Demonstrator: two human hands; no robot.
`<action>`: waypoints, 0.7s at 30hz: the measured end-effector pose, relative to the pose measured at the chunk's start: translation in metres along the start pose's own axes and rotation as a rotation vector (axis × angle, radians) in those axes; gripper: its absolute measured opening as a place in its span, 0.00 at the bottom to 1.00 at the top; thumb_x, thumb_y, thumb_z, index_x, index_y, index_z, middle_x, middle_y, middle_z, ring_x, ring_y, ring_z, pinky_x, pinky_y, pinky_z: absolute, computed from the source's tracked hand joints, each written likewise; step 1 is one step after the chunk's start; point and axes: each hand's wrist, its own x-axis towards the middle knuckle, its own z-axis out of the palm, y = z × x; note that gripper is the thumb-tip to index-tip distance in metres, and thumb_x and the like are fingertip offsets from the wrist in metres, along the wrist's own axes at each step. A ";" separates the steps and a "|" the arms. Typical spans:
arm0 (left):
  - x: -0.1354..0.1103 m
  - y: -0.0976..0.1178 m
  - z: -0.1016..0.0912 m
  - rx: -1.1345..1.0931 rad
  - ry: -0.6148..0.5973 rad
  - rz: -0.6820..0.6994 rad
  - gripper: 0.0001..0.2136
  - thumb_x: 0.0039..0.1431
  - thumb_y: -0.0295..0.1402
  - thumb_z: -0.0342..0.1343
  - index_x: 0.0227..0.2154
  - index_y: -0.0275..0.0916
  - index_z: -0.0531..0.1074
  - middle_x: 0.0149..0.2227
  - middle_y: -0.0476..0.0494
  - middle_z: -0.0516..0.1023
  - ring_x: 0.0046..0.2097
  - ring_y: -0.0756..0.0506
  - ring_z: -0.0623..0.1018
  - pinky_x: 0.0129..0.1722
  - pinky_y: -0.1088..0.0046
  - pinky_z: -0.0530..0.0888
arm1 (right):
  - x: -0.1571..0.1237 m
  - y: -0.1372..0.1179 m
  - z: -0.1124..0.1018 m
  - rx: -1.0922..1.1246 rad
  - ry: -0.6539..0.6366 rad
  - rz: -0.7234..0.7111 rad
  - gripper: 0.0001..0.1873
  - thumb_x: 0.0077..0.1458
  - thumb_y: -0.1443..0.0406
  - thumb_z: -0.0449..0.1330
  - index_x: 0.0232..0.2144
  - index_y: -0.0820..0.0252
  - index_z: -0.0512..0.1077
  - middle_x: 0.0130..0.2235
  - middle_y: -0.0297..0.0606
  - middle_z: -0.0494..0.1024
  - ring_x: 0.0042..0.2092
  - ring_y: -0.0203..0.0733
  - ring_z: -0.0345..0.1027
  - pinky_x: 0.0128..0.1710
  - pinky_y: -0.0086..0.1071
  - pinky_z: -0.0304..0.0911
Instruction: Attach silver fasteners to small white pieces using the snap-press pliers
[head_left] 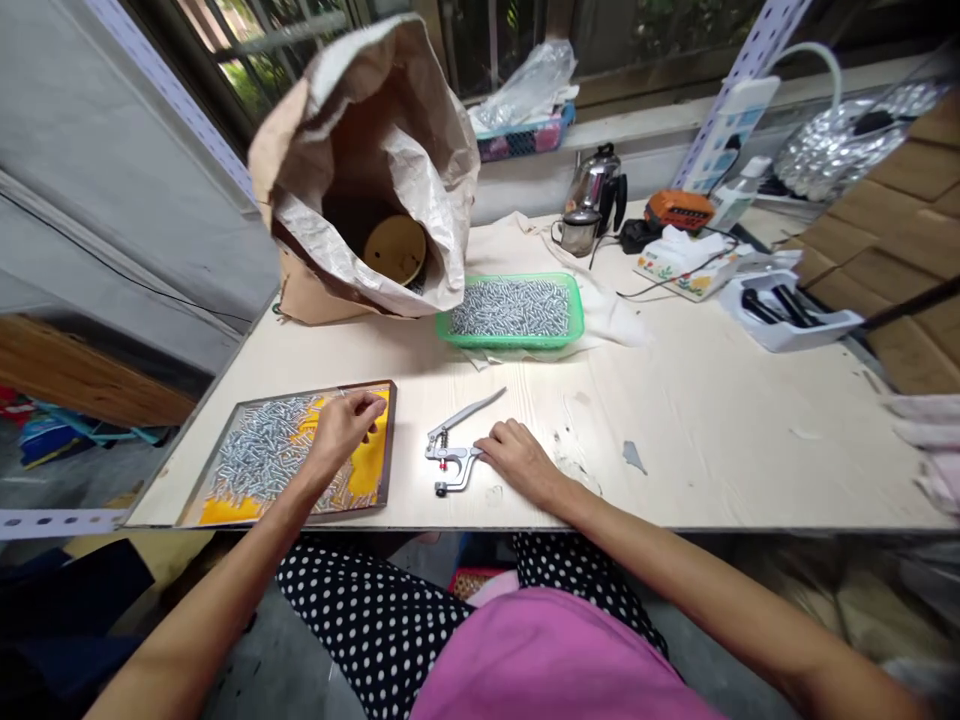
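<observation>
My left hand (343, 432) hovers over the right part of a shallow dark-rimmed tray (392, 440). Its fingers are curled together, and whatever may be between them is too small to make out. Inside the tray, a heap of small silver screw-like metal pieces (262, 450) covers the left side, with yellow lining showing elsewhere. On the tabletop, my right hand (516, 458) is closed round the lower handle of silver snap pliers (454, 455). The pliers' jaws point left and their upper handle stands raised, apart from my fingers.
Behind the pliers stands a green plastic basket (577, 310) full of similar metal pieces. A large paper sack (300, 280) gapes at the back left. Further right are a metal kettle (600, 185), an orange battery pack (679, 210), a tissue pack (682, 262) and a white tray (814, 335).
</observation>
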 end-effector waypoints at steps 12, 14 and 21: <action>-0.073 0.025 0.072 -0.443 -0.216 -0.255 0.17 0.44 0.47 0.66 0.22 0.37 0.73 0.15 0.54 0.68 0.16 0.53 0.64 0.16 0.78 0.61 | 0.001 0.003 0.001 -0.062 0.019 -0.019 0.10 0.68 0.61 0.57 0.41 0.59 0.77 0.37 0.40 0.71 0.40 0.44 0.55 0.38 0.36 0.48; -0.074 0.020 0.077 -0.420 -0.208 -0.240 0.18 0.44 0.49 0.66 0.22 0.38 0.72 0.15 0.53 0.68 0.16 0.53 0.65 0.16 0.77 0.61 | 0.001 0.003 0.001 -0.068 0.016 -0.014 0.10 0.68 0.62 0.57 0.41 0.59 0.77 0.37 0.40 0.71 0.40 0.44 0.55 0.38 0.36 0.47; -0.077 0.019 0.079 -0.388 -0.218 -0.248 0.22 0.42 0.54 0.65 0.21 0.37 0.72 0.15 0.53 0.67 0.16 0.53 0.64 0.15 0.77 0.60 | 0.002 0.002 -0.001 -0.094 -0.010 -0.014 0.11 0.69 0.62 0.55 0.41 0.59 0.76 0.38 0.41 0.71 0.40 0.44 0.55 0.37 0.36 0.46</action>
